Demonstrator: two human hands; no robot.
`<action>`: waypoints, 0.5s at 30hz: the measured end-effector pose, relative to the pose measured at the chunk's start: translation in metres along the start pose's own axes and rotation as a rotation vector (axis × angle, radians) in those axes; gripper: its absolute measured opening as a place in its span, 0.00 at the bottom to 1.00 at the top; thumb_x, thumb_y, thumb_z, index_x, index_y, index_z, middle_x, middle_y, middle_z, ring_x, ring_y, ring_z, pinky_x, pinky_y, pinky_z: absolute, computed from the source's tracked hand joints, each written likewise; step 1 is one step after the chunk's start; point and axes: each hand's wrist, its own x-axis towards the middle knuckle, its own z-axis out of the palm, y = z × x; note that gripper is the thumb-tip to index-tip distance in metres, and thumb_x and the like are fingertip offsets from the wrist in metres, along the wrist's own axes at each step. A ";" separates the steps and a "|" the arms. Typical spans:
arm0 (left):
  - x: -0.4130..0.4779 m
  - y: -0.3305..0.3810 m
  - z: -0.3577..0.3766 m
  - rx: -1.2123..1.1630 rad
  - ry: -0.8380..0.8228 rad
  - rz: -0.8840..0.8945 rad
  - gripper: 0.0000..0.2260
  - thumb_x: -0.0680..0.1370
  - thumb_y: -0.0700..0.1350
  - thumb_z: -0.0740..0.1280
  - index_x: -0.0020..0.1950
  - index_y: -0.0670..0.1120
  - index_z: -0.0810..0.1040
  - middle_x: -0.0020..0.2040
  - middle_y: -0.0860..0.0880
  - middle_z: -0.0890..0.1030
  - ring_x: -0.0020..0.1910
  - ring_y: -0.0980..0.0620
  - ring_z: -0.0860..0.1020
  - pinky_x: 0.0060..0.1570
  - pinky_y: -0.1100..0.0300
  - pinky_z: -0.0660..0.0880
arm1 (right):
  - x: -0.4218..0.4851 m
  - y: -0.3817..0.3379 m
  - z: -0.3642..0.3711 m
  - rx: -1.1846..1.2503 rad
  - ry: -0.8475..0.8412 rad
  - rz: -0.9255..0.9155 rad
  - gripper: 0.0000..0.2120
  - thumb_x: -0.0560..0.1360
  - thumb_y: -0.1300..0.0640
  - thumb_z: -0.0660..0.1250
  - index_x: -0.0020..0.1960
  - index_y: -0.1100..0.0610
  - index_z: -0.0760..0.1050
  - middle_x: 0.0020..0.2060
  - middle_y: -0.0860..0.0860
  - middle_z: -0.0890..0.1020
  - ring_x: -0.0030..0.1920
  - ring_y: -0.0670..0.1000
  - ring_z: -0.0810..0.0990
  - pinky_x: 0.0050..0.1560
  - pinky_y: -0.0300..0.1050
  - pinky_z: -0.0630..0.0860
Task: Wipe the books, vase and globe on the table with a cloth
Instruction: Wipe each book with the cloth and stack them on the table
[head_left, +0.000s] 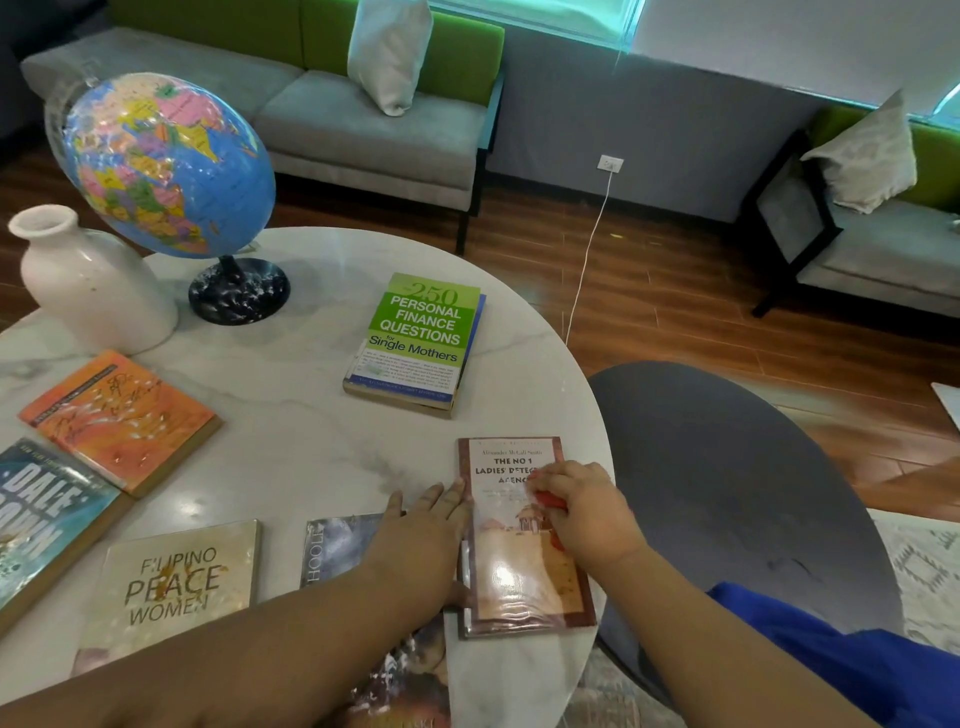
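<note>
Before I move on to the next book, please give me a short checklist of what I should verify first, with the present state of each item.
1. Cloth held: ok. The right hand grips the cloth on the detective book.
2. Book steadied: ok. The left hand lies flat along its left edge.
3. Book away from the table rim: cannot tell; its right side lies very near the rim.
4. Cover fully wiped: cannot tell.
5. Vase and globe upright: ok.
</note>
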 end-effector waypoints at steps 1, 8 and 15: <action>0.000 0.000 0.000 -0.002 0.004 -0.001 0.46 0.74 0.63 0.66 0.79 0.49 0.41 0.79 0.50 0.40 0.78 0.50 0.42 0.76 0.43 0.43 | -0.002 -0.001 0.001 -0.008 -0.037 -0.050 0.17 0.77 0.60 0.65 0.63 0.47 0.78 0.63 0.39 0.76 0.61 0.47 0.69 0.63 0.34 0.64; 0.001 -0.001 0.002 -0.009 0.012 -0.002 0.46 0.73 0.63 0.67 0.79 0.49 0.42 0.79 0.51 0.41 0.78 0.50 0.43 0.76 0.43 0.44 | 0.004 -0.010 -0.003 0.193 0.049 0.138 0.15 0.76 0.64 0.66 0.57 0.48 0.81 0.56 0.42 0.77 0.59 0.46 0.73 0.50 0.30 0.74; 0.000 -0.002 0.001 -0.016 0.008 0.003 0.46 0.73 0.63 0.67 0.79 0.49 0.42 0.79 0.50 0.41 0.78 0.50 0.43 0.75 0.42 0.43 | -0.006 -0.009 -0.006 0.266 0.031 0.167 0.12 0.76 0.62 0.68 0.57 0.51 0.81 0.55 0.44 0.78 0.43 0.41 0.77 0.41 0.24 0.74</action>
